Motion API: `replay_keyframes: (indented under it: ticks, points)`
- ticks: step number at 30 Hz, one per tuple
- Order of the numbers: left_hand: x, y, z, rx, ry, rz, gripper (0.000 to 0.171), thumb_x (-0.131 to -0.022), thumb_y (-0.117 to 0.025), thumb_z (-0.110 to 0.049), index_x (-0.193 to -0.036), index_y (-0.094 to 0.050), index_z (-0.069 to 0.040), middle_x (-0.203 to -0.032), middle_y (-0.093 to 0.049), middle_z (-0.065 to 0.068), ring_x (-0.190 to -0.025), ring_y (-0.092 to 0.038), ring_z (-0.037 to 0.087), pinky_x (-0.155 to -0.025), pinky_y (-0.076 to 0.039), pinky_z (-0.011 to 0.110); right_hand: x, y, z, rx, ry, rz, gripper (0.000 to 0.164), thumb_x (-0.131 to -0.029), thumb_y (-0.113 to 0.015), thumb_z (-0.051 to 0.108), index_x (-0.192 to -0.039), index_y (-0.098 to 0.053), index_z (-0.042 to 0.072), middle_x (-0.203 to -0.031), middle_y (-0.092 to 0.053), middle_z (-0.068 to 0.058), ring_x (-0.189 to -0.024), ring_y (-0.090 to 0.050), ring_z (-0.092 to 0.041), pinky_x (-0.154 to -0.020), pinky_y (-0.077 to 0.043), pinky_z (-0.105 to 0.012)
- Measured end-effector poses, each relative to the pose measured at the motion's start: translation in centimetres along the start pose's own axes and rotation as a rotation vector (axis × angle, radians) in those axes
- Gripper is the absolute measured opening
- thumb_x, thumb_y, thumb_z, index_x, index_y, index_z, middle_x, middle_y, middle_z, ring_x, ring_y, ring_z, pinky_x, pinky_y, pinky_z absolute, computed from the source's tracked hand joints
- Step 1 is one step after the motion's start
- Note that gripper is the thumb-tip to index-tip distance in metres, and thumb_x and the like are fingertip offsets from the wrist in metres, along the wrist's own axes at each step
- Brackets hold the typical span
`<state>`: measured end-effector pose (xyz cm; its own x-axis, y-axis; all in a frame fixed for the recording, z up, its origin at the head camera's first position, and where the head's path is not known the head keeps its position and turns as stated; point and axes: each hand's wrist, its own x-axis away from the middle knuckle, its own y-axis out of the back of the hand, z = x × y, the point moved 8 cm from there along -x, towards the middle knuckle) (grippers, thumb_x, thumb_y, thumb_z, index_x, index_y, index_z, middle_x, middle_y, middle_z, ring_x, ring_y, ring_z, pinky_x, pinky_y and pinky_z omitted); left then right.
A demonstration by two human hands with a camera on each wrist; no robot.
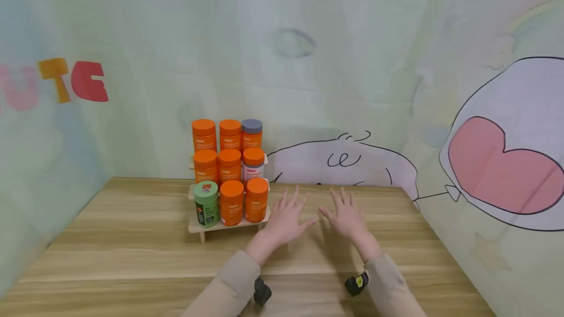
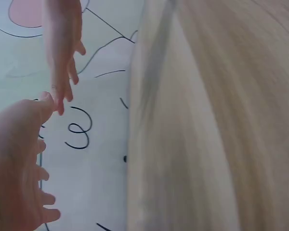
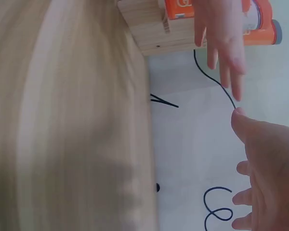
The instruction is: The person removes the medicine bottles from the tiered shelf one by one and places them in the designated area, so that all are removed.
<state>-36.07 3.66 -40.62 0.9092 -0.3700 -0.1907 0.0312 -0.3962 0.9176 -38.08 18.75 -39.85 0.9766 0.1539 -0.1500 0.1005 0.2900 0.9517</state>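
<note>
Both hands are spread above the wooden table, palms down and holding nothing. My left hand has its fingers apart, just right of a stepped wooden rack. To its right, my right hand also has its fingers spread, with a shadow beneath it. Screw-lid jars fill the rack's three tiers. On the lowest tier stand a green jar and two orange jars, one an orange jar in the middle. Above are more orange jars, a pale jar with an orange lid and an orange jar with a grey lid.
The wood-grain table ends at a pale printed cloth backdrop behind and at the sides. Drawn on the cloth are a balloon with a pink heart and coloured letters. A small black device sits at the left wrist.
</note>
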Motion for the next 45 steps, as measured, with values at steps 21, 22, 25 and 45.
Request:
replay_keyframes:
  ticks: [21,22,25,45]
  points:
    - [2.4,7.8,-0.8,0.305,-0.109,0.099,0.053,-0.095,-0.061,-0.041,-0.139,-0.054,-0.011,-0.127,-0.066,0.012,-0.115,-0.063,0.027,-0.096,-0.051,0.045,-2.9,5.7,5.0,-0.086,0.115,-0.094,0.072,-0.098,-0.049,0.051,-0.151,-0.031,0.005,-0.15,-0.041,-0.024,-0.135,-0.04,-0.046,-0.106,-0.034,-0.065]
    - [2.6,8.2,-0.7,0.33,-0.13,0.111,0.051,-0.095,-0.062,-0.038,-0.138,-0.054,-0.011,-0.124,-0.067,0.012,-0.112,-0.064,0.026,-0.095,-0.052,0.044,-3.1,6.0,5.3,-0.099,0.122,-0.097,0.072,-0.098,-0.049,0.051,-0.151,-0.032,0.005,-0.149,-0.042,-0.024,-0.134,-0.041,-0.045,-0.106,-0.035,-0.063]
    - [3.2,9.2,-0.3,0.403,-0.187,0.129,0.047,-0.096,-0.062,-0.032,-0.137,-0.055,-0.011,-0.116,-0.07,0.008,-0.104,-0.067,0.021,-0.091,-0.054,0.038,-3.7,6.9,6.1,-0.141,0.149,-0.122,0.07,-0.099,-0.049,0.05,-0.15,-0.034,0.004,-0.147,-0.045,-0.023,-0.133,-0.044,-0.042,-0.107,-0.038,-0.058]
    - [9.6,18.3,8.0,0.909,-0.445,-0.374,0.041,-0.09,-0.06,0.008,-0.123,-0.063,-0.016,-0.105,-0.072,-0.002,-0.097,-0.066,0.01,-0.085,-0.054,0.025,-5.7,11.7,13.3,-0.479,0.519,-0.348,0.064,-0.096,-0.063,0.024,-0.15,-0.034,0.005,-0.152,-0.039,-0.016,-0.137,-0.037,-0.034,-0.112,-0.032,-0.055]
